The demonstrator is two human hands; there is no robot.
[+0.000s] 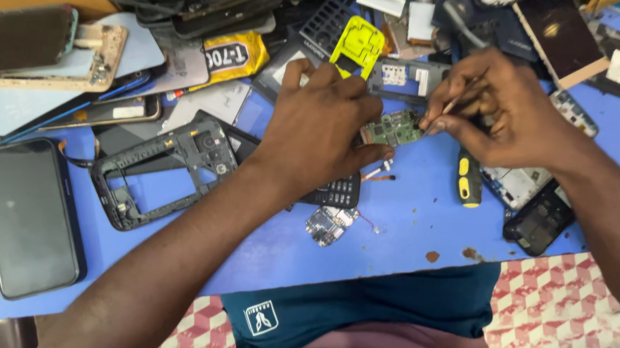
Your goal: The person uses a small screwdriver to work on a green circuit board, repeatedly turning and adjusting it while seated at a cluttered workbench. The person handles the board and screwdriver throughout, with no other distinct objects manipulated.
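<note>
Green circuit board (393, 129) sits pinched in the left hand (319, 127); beside it the right hand (501, 109) pinches a thin tool (456, 100), which might slip and scratch it.

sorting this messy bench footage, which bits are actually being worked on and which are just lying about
In hand: green circuit board, pinched by left hand; thin tool in right hand.

Lying about: black phone, black frame, yellow part, screwdriver.
</note>
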